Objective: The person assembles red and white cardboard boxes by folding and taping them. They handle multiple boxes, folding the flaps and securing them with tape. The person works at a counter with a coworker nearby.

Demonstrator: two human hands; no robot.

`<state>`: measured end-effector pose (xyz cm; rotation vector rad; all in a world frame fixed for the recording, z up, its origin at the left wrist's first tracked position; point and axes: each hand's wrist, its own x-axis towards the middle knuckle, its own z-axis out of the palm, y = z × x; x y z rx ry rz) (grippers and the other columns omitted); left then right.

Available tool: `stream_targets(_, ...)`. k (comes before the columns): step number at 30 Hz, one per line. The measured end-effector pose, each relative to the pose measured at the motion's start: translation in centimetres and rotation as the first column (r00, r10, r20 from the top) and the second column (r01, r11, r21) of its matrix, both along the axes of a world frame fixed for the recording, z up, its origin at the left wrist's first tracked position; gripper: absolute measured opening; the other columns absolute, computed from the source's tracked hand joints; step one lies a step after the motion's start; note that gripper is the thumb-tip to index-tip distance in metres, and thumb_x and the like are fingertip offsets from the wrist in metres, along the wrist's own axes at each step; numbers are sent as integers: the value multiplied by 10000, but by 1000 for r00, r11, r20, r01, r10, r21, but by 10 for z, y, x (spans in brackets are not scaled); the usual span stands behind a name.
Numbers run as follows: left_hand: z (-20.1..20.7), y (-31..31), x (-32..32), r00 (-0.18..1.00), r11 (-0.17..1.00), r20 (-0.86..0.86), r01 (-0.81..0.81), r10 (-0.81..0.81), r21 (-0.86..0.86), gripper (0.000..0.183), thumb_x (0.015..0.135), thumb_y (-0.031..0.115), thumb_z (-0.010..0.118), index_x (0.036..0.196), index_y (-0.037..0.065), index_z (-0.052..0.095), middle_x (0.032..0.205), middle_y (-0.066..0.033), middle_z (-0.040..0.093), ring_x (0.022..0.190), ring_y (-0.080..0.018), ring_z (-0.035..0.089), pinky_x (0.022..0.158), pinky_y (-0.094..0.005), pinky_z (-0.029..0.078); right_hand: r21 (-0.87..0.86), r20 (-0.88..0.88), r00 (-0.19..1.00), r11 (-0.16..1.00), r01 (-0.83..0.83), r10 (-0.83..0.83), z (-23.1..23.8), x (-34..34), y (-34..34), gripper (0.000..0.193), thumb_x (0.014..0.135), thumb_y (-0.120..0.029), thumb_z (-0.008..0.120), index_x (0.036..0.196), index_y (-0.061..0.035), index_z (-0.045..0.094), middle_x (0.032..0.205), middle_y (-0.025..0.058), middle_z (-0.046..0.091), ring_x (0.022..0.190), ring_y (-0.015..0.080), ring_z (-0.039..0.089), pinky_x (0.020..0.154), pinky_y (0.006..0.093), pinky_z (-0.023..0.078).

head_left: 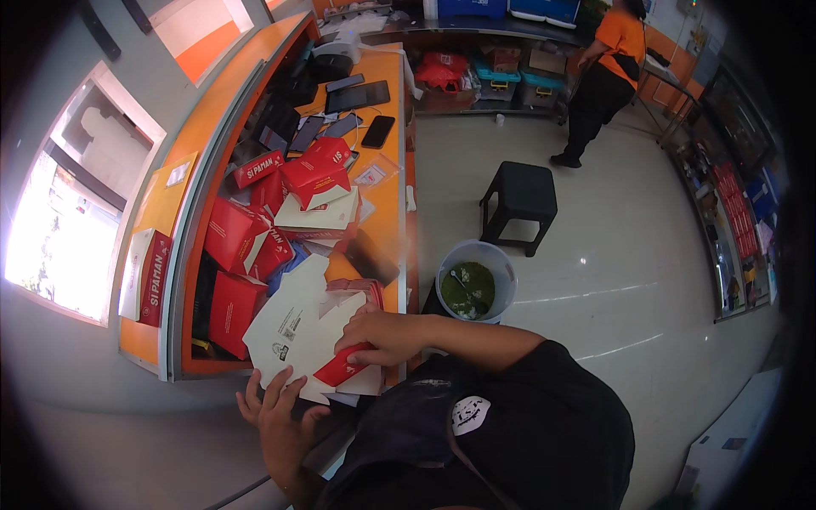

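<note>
An unfolded cardboard food box (pixel 293 327), pale inside with small dark print, lies over the near end of the orange counter. My right hand (pixel 378 337) is curled over its near right part, gripping a red panel (pixel 344 367). At the near left edge, my left hand (pixel 279 412) has its fingers spread, the tips touching the cardboard. Beyond it is a pile of folded red boxes (pixel 236 234), some tilted on others. A white-sided box (pixel 321 214) rests among them.
Several phones and a dark tablet (pixel 357 96) lie farther along the counter. On the floor to the right are a bucket (pixel 508 285) holding something green and a black stool (pixel 523 191). A person in an orange top (pixel 620 38) stands at the back right.
</note>
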<state>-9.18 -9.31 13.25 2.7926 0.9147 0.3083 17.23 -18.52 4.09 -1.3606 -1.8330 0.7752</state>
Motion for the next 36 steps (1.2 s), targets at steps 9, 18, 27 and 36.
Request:
stream_targets(9, -31, 9, -12, 993, 997, 109, 45, -52, 64, 142, 833, 153, 812, 951, 139, 736, 1044, 9, 769, 1406, -359, 445, 1210, -584, 126, 23, -577, 355, 420, 907, -735, -22, 169, 7, 439, 1035, -174, 551, 1448, -27, 529, 878, 72, 709, 697, 126, 632, 662, 298, 528)
stream_targets(18, -48, 19, -4, 971, 995, 234, 29, -50, 93, 199, 879, 318, 814, 963, 146, 758, 1351, 2, 674, 1484, -390, 315, 1210, -607, 116, -454, -73, 181, 194, 870, -981, -70, 408, -47, 972, 864, -34, 593, 1692, -109, 89, 1000, 139, 723, 685, 185, 615, 568, 359, 522)
stream_targets(27, -74, 26, 10, 952, 988, 282, 87, -119, 125, 152, 901, 224, 781, 998, 112, 745, 1458, -87, 580, 1489, -423, 286, 1213, -589, 178, 52, 40, 172, 174, 983, -984, -96, 375, -28, 353, 945, -168, 622, 1260, -29, 703, 1049, 193, 728, 957, 297, 705, 872, 384, 551)
stream_targets(36, -95, 17, 48, 765, 961, 640, -115, -77, 253, 70, 907, 2, 644, 934, 61, 672, 1346, -156, 626, 1359, -407, 475, 1181, -588, 322, -48, 32, 997, 996, 75, -73, 14, 7, -23, 519, 999, -377, 673, 1386, -41, 597, 1240, 168, 650, 1140, 311, 633, 981, 449, 494)
